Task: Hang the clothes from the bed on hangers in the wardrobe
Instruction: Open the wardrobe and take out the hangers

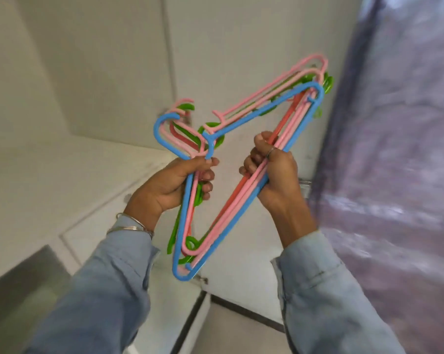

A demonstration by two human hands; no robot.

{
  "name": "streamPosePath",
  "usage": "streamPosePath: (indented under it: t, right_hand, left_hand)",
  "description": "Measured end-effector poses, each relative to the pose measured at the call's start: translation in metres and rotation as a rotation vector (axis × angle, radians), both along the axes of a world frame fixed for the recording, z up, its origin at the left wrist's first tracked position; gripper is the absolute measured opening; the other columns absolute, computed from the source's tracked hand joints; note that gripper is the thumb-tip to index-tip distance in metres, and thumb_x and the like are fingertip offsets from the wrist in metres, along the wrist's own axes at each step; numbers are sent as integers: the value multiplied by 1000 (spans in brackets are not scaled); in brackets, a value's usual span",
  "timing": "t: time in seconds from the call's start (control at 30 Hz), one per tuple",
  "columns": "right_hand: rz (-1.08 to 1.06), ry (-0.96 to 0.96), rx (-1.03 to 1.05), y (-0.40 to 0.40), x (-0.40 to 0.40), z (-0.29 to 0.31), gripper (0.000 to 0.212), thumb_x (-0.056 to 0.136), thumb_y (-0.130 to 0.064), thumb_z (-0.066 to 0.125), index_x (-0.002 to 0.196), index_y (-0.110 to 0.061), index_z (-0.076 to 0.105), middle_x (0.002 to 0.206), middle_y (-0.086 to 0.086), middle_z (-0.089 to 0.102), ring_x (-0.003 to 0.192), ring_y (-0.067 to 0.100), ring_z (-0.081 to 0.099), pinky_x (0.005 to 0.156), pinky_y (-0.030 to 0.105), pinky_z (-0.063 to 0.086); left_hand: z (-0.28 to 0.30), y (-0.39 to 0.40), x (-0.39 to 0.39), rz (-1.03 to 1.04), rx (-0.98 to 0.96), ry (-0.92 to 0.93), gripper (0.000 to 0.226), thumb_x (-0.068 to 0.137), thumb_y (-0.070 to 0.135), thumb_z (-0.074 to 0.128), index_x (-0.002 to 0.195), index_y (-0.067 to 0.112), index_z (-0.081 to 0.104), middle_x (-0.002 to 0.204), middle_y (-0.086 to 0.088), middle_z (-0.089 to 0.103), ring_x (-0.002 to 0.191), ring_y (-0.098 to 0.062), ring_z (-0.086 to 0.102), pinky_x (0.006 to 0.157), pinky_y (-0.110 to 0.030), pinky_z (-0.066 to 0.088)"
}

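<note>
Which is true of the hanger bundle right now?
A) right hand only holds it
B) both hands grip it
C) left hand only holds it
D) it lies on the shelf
B: the left hand grips the hanger bundle near the hooks, and the right hand is wrapped round the bars on the other side.

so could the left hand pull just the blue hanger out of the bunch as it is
Probably not yet: the left hand grips the whole bunch, the blue hanger included, and the right hand clamps its bottom bar.
</note>
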State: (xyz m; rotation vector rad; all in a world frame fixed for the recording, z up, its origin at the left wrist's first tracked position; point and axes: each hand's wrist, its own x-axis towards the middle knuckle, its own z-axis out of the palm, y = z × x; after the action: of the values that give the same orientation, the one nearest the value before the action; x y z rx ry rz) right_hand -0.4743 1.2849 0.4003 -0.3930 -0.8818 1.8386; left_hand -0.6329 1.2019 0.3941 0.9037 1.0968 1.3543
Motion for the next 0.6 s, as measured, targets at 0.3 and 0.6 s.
streamPosePath:
  t: [0.3,0.6]
  right_hand:
    - [-426,65,-54,-24,298,-34,20,93,-9,56,76,-20,51,49,-4,32,40,11,34,44,22,36]
    - [-956,216,-380,-110,542,-96,36,95,-22,56,64,-19,38,43,-6,30,33,8,31,38,16,33]
  left_hand:
    - [-25,46,280,-380,32,102,24,73,16,74,93,9,63,58,1,49,48,-14,46,49,-25,45]
    - [-65,37,549,-765,-99,322,9,87,21,66,81,16,61,60,-1,53,42,-12,47,44,-22,42]
